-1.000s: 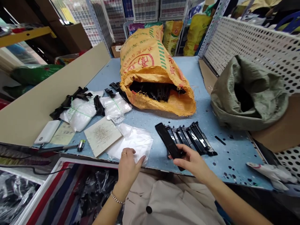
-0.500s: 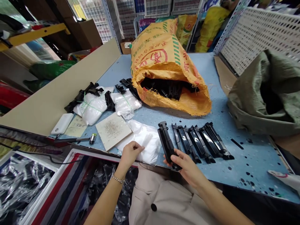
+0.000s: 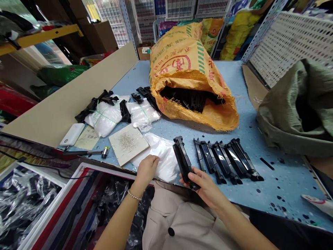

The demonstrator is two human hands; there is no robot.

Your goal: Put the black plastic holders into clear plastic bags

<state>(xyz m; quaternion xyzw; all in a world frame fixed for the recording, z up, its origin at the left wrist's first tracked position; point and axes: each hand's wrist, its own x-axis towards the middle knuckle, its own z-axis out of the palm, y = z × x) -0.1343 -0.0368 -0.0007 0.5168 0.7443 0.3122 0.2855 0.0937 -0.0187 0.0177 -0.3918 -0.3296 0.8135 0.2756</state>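
1. Head view, lower centre-right of the frame: the right hand (image 3: 205,185) is curled around a long, ribbed, hard black plastic piece (image 3: 182,158), thumb on top, its far end tilted toward the upper left.
2. Head view, lower centre: the left hand (image 3: 146,170) has its fingers drawn narrowly together on a thin, crinkled, translucent white plastic bag pile (image 3: 168,163); whether it pinches a layer cannot be told.
3. Head view, right of centre: a slanted row of glossy, narrow black plastic pieces (image 3: 234,158) lies side by side on the speckled, smooth blue tabletop (image 3: 248,133).
4. Head view, left of centre: a flat, square, off-white board (image 3: 122,154) carries brownish grit and adjoins the bag pile. Beyond it sit two white plastic bundles (image 3: 104,119) tied with green string.
5. Head view, upper centre: an orange woven sack (image 3: 171,45) with a frayed mouth holds black pieces. Its red oval encloses a character resembling 南; green bars run alongside, and smaller red characters are hard to read.
6. Head view, left: a yellowish paper sheet (image 3: 87,139) bears illegible handwriting. Beside it, a rounded white plastic block (image 3: 72,134) shows a dark mark too small to read.
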